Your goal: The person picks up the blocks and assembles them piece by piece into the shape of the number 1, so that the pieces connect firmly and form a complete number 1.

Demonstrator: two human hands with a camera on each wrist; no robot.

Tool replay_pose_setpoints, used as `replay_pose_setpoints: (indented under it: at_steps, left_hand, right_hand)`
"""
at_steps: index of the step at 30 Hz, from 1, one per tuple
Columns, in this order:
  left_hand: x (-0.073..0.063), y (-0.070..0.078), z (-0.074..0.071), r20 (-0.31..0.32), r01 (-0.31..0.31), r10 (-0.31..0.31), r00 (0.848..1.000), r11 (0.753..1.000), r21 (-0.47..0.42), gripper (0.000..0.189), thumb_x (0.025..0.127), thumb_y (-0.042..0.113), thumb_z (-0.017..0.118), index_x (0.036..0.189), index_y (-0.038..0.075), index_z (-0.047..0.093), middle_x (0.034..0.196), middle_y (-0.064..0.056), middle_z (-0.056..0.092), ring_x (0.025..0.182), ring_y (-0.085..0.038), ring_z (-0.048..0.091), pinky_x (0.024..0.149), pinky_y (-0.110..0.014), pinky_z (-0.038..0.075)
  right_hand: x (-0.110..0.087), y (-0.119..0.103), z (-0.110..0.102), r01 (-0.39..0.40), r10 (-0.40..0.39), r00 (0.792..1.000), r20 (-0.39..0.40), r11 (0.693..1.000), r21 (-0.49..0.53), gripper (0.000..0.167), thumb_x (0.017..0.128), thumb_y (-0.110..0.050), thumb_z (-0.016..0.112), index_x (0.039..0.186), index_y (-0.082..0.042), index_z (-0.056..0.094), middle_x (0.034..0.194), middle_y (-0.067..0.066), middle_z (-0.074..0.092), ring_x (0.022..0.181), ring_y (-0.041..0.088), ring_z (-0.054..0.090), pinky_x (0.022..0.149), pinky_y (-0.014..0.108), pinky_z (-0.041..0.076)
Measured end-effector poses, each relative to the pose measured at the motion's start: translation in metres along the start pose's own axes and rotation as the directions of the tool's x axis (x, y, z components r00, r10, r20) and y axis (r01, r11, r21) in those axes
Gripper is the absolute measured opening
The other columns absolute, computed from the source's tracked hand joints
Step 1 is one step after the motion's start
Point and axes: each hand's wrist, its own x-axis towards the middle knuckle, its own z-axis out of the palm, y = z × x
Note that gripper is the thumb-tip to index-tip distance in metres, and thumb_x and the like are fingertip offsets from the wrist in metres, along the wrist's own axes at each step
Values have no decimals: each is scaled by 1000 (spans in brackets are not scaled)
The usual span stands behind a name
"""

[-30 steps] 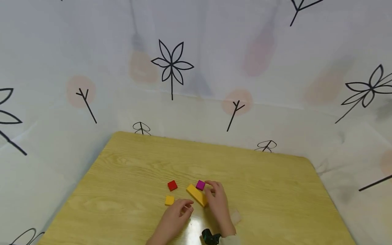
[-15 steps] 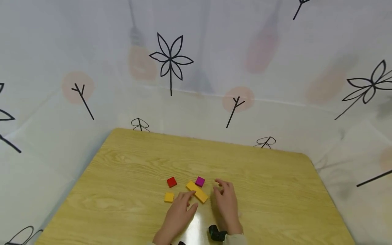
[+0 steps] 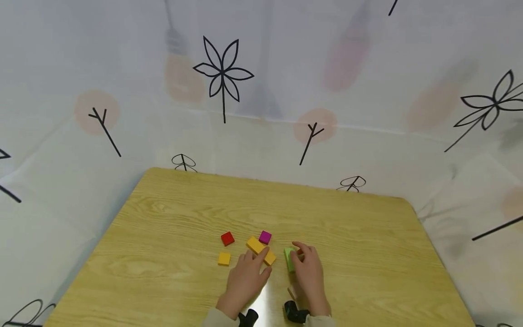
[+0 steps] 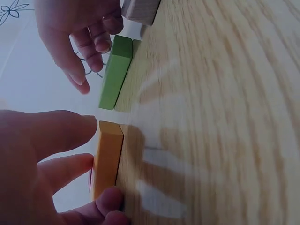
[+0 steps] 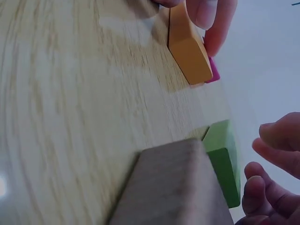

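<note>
My left hand (image 3: 247, 277) lies over an oblong orange-yellow block (image 3: 254, 244), its index finger stretched across the top. Close up in the left wrist view, thumb and fingertips come right up to this orange block (image 4: 108, 157), without curling round it. Just behind the block sits a small magenta block (image 3: 265, 237). To the right, my right hand (image 3: 310, 272) hovers beside a light green block (image 3: 288, 261), fingers loosely bent. A gap shows between those fingertips and the green block (image 5: 222, 161) in the right wrist view.
Left of the orange block lie a red block (image 3: 227, 238) and a square yellow block (image 3: 224, 259). A plain brown wooden block (image 5: 164, 187) stands near my right wrist. Black wrist cameras show at both cuffs. A patterned white cloth (image 3: 261, 145) rises behind the table (image 3: 184, 204).
My right hand has moved right, away from the orange and magenta blocks, and the green block shows beside it. My left hand has reached forward and right onto the orange block.
</note>
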Motion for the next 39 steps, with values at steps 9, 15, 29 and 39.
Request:
replay_pose_setpoints:
  at_steps: [9,15,29,39]
  left_hand:
    - [-4,3,-4,-26,19,-19,999,1000,0,44,81,42,60,120,24,49,96,-2,49,83,-17,45,45,-29,34]
    - [-14,1,-4,-21,51,-50,999,997,52,40,80,42,62,112,23,49,87,-2,43,73,-15,42,41,-28,29]
    - [-26,-10,0,-126,-21,31,992,997,79,29,78,38,66,98,23,52,85,-1,32,73,-17,34,45,-24,28]
    - [-25,-27,6,-189,-119,105,976,991,-63,22,77,18,69,89,30,56,103,1,43,88,-19,38,66,-32,29]
  right_hand:
    - [0,-3,6,25,-19,998,61,995,-101,42,79,-23,67,119,-12,56,99,10,46,76,18,47,61,30,38]
    - [4,-5,8,100,-74,990,118,967,-234,42,79,-28,68,116,-12,58,98,10,46,74,18,47,61,33,40]
    - [-5,-9,10,64,-48,997,68,965,-254,38,83,-33,59,116,-14,59,90,0,56,71,13,48,62,33,40]
    - [0,-4,10,-99,60,989,134,946,307,43,88,-38,53,125,-17,49,100,7,53,78,17,56,59,29,49]
